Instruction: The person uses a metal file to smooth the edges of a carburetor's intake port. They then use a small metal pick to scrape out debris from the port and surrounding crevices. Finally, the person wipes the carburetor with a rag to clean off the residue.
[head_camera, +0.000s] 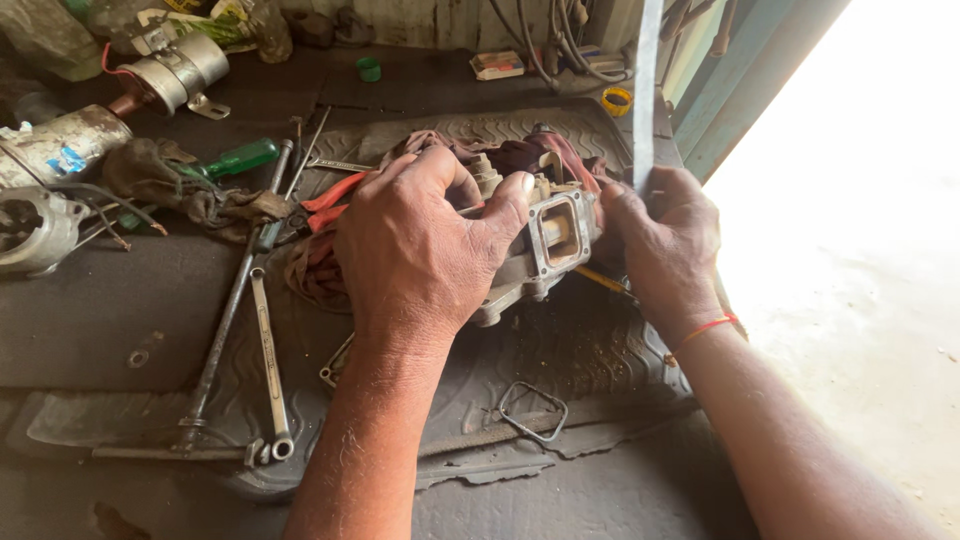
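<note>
My left hand (420, 245) grips a grey cast-metal engine part (555, 240) with a square flanged opening, holding it down on a red-brown rag (320, 270). My right hand (665, 235) is closed around a long flat metal strip (646, 90) that stands upright just right of the flange. A thin red thread circles my right wrist. A yellow-handled tool (600, 278) pokes out under the part. Both hands rest over a black ribbed rubber mat (600, 350).
Long spanners (268, 360) and a steel rod (225, 320) lie left of the part. Red-handled pliers (325, 200), a green-handled screwdriver (240, 158), starter motors (60, 145) and a gasket (532, 410) are around. Bright open ground lies to the right.
</note>
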